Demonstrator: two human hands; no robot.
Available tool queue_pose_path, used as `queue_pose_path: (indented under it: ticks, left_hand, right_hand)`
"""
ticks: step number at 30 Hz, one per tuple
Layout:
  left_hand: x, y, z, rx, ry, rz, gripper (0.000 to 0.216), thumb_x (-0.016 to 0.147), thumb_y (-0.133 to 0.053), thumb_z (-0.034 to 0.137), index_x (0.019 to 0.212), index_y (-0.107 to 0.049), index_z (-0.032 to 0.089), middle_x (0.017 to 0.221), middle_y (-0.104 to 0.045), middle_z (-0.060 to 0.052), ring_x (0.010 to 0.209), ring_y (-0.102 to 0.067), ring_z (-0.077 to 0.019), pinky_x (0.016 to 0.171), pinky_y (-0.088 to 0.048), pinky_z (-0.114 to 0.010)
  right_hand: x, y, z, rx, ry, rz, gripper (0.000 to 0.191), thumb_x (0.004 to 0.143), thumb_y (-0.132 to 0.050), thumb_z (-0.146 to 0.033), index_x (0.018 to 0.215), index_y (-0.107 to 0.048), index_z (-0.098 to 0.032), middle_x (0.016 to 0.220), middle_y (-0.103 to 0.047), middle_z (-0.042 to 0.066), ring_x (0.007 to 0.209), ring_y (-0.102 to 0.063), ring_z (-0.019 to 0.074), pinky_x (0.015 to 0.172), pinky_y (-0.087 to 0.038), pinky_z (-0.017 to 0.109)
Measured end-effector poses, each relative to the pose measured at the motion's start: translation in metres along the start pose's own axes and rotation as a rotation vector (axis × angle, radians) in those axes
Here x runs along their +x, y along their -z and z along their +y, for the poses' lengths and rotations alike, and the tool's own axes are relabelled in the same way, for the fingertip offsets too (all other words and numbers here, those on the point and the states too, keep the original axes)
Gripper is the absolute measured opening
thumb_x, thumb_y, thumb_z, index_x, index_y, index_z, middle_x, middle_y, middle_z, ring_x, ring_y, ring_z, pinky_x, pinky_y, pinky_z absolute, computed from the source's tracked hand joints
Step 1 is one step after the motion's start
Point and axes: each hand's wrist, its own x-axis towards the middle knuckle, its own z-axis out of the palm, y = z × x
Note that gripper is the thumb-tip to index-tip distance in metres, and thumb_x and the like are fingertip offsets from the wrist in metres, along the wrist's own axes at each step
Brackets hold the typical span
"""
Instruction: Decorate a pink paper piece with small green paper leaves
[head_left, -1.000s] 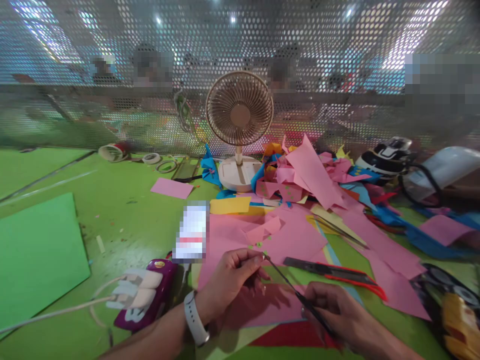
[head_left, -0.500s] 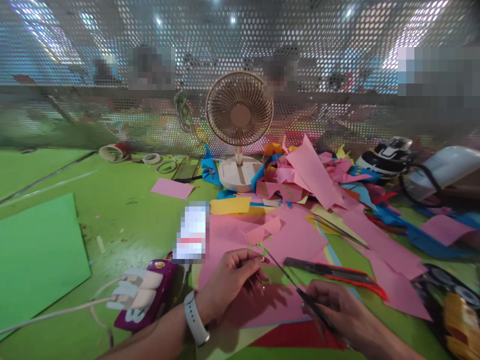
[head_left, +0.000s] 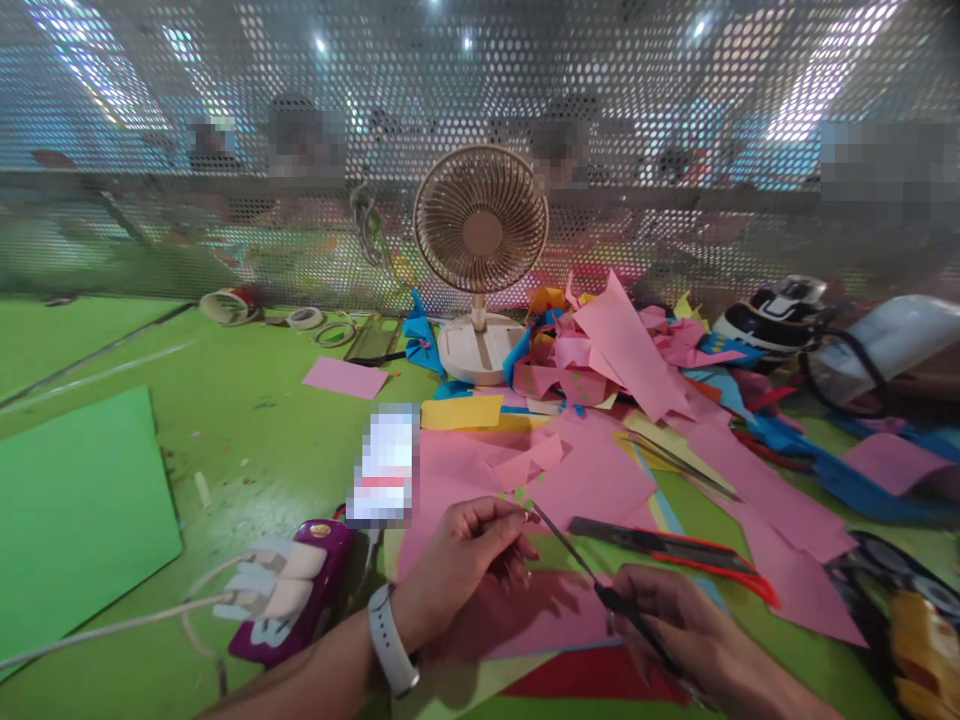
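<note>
My left hand [head_left: 461, 555] is closed in a pinch, thumb against forefinger, on a tiny green paper scrap [head_left: 525, 505] just above the pink paper sheet [head_left: 480, 470]. My right hand [head_left: 675, 625] is wrapped round the handles of thin dark scissors [head_left: 581, 565], whose blades slant up and left to the pinched scrap. A white watch band circles my left wrist [head_left: 390, 635]. Small green snippets lie on the pink paper beside the blade tips.
A beige desk fan [head_left: 480, 260] stands at the back before a perforated metal screen. A heap of pink, blue and yellow paper scraps [head_left: 630, 350] fills the right. A red-handled cutter [head_left: 667, 545], a purple power strip [head_left: 292, 590] and a green sheet [head_left: 75, 510] lie nearby.
The scissors' tips have shifted slightly around the pinched green scrap. Both hands stay in nearly the same place.
</note>
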Motion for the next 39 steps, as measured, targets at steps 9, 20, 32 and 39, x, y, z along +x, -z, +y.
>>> queue_pose_path:
  ticks: [9, 20, 32, 39]
  left_hand:
    - [0.001, 0.000, -0.001, -0.017, 0.034, 0.001, 0.027, 0.078, -0.057, 0.037, 0.085, -0.059, 0.011, 0.065, -0.061, -0.002, 0.048, -0.054, -0.0082, 0.049, -0.042, -0.021]
    - [0.001, -0.002, -0.001, -0.029, 0.059, -0.003, 0.029, 0.074, -0.061, 0.038, 0.085, -0.061, 0.011, 0.063, -0.061, -0.002, 0.046, -0.054, -0.0085, 0.048, -0.042, -0.021]
    - [0.000, 0.001, 0.000, 0.041, 0.039, 0.008, 0.030, 0.077, -0.057, 0.042, 0.081, -0.060, 0.012, 0.063, -0.062, -0.003, 0.047, -0.053, -0.0081, 0.047, -0.040, -0.019]
    - [-0.001, 0.001, 0.001, 0.047, 0.019, -0.001, 0.028, 0.078, -0.055, 0.040, 0.075, -0.058, 0.013, 0.063, -0.062, -0.002, 0.046, -0.053, -0.0075, 0.046, -0.039, -0.019]
  right_hand:
    - [-0.002, -0.004, -0.004, 0.026, -0.014, 0.003, 0.041, 0.066, -0.063, -0.053, 0.065, -0.047, -0.016, 0.053, -0.040, -0.006, 0.045, -0.031, 0.0041, 0.041, -0.021, 0.017]
    - [-0.001, -0.006, -0.007, 0.014, -0.057, 0.016, 0.046, 0.062, -0.064, -0.059, 0.062, -0.045, -0.017, 0.050, -0.038, -0.007, 0.043, -0.031, 0.0045, 0.041, -0.026, 0.017]
    - [0.001, -0.002, 0.002, 0.030, 0.000, 0.054, 0.044, 0.064, -0.064, -0.056, 0.063, -0.047, -0.016, 0.053, -0.041, -0.005, 0.046, -0.033, 0.0045, 0.042, -0.029, 0.016]
    - [0.001, -0.001, 0.001, 0.002, 0.003, 0.073, 0.045, 0.065, -0.061, -0.059, 0.063, -0.048, -0.016, 0.048, -0.042, -0.006, 0.039, -0.028, 0.0029, 0.037, -0.021, 0.016]
